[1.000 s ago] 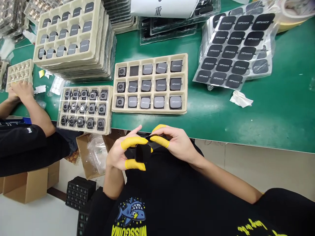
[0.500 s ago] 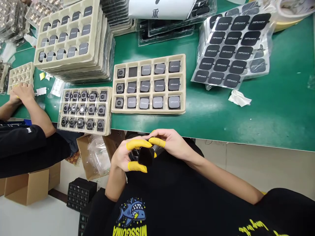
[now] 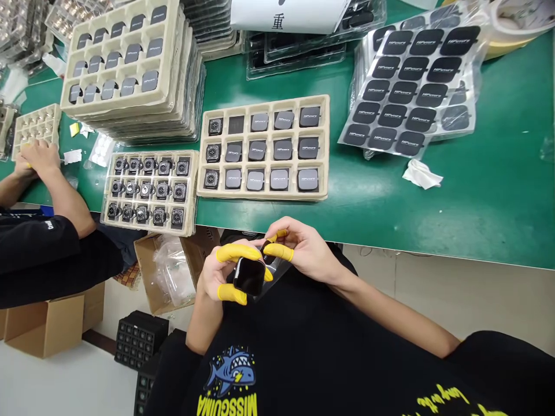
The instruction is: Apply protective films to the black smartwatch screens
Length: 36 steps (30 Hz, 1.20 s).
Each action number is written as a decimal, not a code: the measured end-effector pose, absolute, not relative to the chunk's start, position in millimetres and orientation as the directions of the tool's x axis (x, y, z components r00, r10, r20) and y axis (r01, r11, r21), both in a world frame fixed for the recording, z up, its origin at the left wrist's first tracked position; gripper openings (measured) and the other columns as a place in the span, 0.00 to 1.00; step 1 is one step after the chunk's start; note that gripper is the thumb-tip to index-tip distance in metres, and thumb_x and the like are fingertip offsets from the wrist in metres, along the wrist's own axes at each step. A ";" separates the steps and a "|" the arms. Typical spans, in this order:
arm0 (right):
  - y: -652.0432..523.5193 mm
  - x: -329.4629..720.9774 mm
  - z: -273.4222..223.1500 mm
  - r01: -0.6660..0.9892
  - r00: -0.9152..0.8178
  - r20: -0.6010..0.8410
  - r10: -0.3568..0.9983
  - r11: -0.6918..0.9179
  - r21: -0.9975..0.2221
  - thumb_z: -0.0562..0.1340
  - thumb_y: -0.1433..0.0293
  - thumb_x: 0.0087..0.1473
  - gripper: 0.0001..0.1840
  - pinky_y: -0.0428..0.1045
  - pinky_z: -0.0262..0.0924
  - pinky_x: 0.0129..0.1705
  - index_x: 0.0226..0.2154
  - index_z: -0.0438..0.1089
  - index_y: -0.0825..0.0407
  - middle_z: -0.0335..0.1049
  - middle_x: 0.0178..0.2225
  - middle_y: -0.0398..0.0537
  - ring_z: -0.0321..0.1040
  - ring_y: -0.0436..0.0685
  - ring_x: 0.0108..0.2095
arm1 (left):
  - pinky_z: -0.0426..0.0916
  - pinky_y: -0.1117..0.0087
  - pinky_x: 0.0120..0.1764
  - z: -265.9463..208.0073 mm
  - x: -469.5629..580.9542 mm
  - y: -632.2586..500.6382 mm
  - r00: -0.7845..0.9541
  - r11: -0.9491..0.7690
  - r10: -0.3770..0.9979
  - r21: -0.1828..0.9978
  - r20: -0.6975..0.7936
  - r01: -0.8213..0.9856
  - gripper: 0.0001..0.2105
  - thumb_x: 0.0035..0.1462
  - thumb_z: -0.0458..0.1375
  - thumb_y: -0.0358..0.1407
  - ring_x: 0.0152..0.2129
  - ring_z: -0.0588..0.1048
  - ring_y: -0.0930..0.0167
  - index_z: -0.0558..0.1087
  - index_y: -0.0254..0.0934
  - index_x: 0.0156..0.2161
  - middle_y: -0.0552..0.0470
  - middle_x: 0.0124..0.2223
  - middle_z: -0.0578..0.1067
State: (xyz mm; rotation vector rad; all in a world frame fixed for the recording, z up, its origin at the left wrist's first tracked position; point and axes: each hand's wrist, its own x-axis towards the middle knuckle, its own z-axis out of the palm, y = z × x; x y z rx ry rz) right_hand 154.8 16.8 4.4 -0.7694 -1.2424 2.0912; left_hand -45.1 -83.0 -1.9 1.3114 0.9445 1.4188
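Note:
My left hand (image 3: 214, 271), with yellow finger cots, grips a smartwatch body (image 3: 250, 276) whose glossy black screen faces up. Close beside it, my right hand (image 3: 303, 248) pinches a small black film sticker (image 3: 267, 252) between cot-covered thumb and finger. A clear sheet (image 3: 281, 269) hangs under the fingers; whether the sticker is still joined to it I cannot tell. Both hands are in front of the table edge. Beyond them, a beige tray (image 3: 262, 199) holds watch bodies in its left column and printed black stickers over most other cells; one upper cell has no watch.
Left of that tray lies a covered tray of watches (image 3: 150, 222). Stacked trays (image 3: 117, 107) rise behind it. Sticker sheets (image 3: 405, 92) and a crumpled tissue (image 3: 422, 174) lie at right. Another person's hands (image 3: 39, 159) rest at far left. A cardboard box (image 3: 150, 277) stands below.
My left hand has tilted the watch so more of its screen shows. My right hand has lifted slightly, and the black sticker between its fingers has come into view.

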 end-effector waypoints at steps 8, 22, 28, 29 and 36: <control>20.4 159.5 2.6 -0.131 -0.739 -0.133 0.660 -0.335 -0.933 0.77 0.45 0.60 0.24 0.51 0.69 0.37 0.37 0.78 0.48 0.76 0.35 0.45 0.71 0.54 0.33 | 0.83 0.45 0.57 4.5 -47.3 -82.9 0.075 -0.245 0.963 0.958 0.257 -0.147 0.32 0.56 0.73 0.63 0.34 0.86 0.60 0.81 0.42 0.55 0.47 0.37 0.83; 31.3 160.2 4.2 -0.106 -0.670 -0.103 0.735 -0.232 -0.967 0.75 0.45 0.63 0.24 0.52 0.70 0.39 0.36 0.75 0.48 0.75 0.35 0.44 0.72 0.55 0.34 | 0.78 0.45 0.66 11.0 -61.9 -89.9 0.071 -0.291 0.955 0.957 0.289 0.013 0.31 0.60 0.74 0.57 0.46 0.87 0.58 0.80 0.42 0.62 0.45 0.45 0.87; 29.3 158.9 0.9 -0.092 -0.660 -0.038 0.750 -0.131 -0.987 0.70 0.47 0.69 0.21 0.54 0.73 0.42 0.38 0.74 0.46 0.77 0.37 0.46 0.75 0.57 0.37 | 0.84 0.64 0.40 18.6 -62.4 -97.1 0.134 -0.266 0.955 0.964 0.266 -0.018 0.32 0.61 0.75 0.53 0.39 0.89 0.61 0.78 0.42 0.65 0.41 0.49 0.86; 28.5 158.9 -0.2 -0.083 -0.651 -0.008 0.759 -0.082 -0.993 0.69 0.49 0.71 0.19 0.54 0.73 0.43 0.38 0.74 0.46 0.78 0.39 0.47 0.76 0.58 0.38 | 0.84 0.65 0.40 17.8 -61.3 -97.4 0.114 -0.274 0.955 0.961 0.275 -0.018 0.32 0.61 0.75 0.52 0.39 0.89 0.61 0.78 0.41 0.65 0.41 0.48 0.86; 26.7 166.9 -7.1 0.024 -0.597 0.224 0.770 0.296 -0.955 0.65 0.62 0.74 0.08 0.63 0.74 0.58 0.40 0.76 0.44 0.78 0.55 0.54 0.76 0.64 0.52 | 0.84 0.63 0.40 0.7 -58.4 -88.1 -0.087 -0.250 0.967 0.958 0.240 -0.138 0.31 0.60 0.75 0.54 0.34 0.89 0.59 0.79 0.38 0.61 0.44 0.39 0.88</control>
